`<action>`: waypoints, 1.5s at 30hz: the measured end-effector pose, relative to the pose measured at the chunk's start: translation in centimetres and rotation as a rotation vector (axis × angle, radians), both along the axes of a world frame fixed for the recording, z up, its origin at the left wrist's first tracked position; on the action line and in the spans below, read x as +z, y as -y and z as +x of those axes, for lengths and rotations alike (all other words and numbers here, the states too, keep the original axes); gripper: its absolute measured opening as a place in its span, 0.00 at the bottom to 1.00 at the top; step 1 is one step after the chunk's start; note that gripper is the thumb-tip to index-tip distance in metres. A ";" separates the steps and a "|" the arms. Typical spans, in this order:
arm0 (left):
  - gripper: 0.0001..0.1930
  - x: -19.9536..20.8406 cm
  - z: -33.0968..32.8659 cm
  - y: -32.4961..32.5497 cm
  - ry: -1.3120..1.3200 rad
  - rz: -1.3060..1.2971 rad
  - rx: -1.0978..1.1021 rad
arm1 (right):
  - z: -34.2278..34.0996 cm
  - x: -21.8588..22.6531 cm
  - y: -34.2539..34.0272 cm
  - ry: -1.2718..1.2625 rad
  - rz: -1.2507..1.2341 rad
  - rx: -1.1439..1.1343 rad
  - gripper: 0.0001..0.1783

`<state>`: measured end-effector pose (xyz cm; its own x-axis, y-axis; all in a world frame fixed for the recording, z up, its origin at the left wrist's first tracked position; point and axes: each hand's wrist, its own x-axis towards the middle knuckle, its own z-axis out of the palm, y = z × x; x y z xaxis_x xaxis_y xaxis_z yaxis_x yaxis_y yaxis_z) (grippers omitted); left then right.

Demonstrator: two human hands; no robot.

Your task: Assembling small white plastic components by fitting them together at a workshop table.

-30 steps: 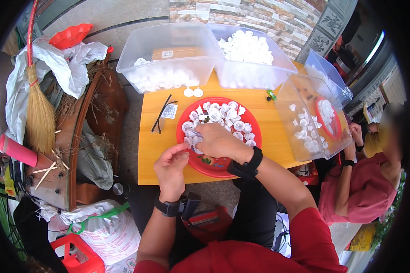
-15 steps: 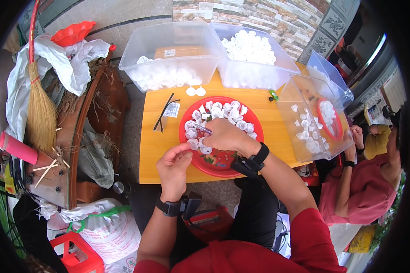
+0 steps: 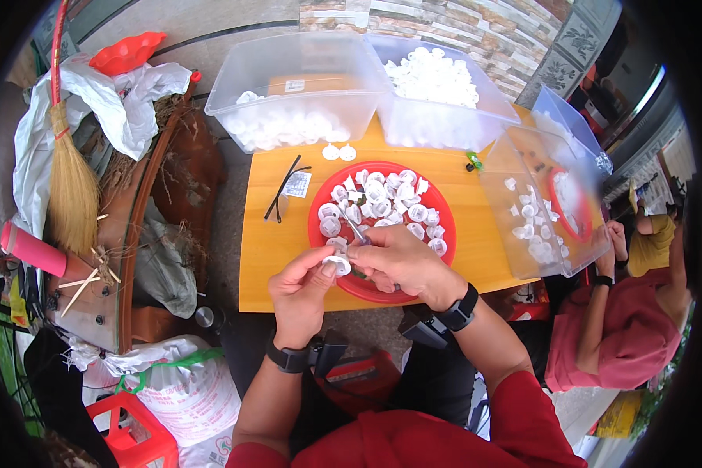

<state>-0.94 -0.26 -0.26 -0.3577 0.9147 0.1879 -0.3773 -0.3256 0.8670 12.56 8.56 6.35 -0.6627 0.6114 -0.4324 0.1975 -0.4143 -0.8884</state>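
Observation:
My left hand (image 3: 298, 292) pinches a small white plastic cap (image 3: 340, 265) between thumb and fingers, above the near left rim of a round red tray (image 3: 447, 204). Close against it, my right hand (image 3: 402, 261) is closed around a slim metallic tool (image 3: 356, 231), whose thin end points up and left. The tool's exact kind is unclear, and my fingers cover part of the cap. Several more white plastic caps (image 3: 381, 207) lie loosely across the tray, beyond my hands.
Clear plastic bins (image 3: 234, 74) of white parts stand along the table's (image 3: 265, 269) far side. Black-framed glasses (image 3: 285, 187) lie to the left, with two white discs (image 3: 338, 152) near the bins. Another clear bin (image 3: 503, 226) sits at right, beside a person (image 3: 616, 327).
My right hand has drawn back from over the tray's middle, toward me, with the tool. My hands now meet, and a cap shows in my left fingers.

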 end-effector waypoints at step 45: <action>0.14 -0.4 0.8 -0.1 0.081 0.003 -0.096 | 0.7 -2.6 2.9 -0.138 0.270 -0.206 0.03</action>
<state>-0.14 -0.19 -0.64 -0.2827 0.9449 0.1651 -0.4758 -0.2876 0.8312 13.27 5.62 3.76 -0.5543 0.8183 -0.1523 0.0049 -0.1798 -0.9837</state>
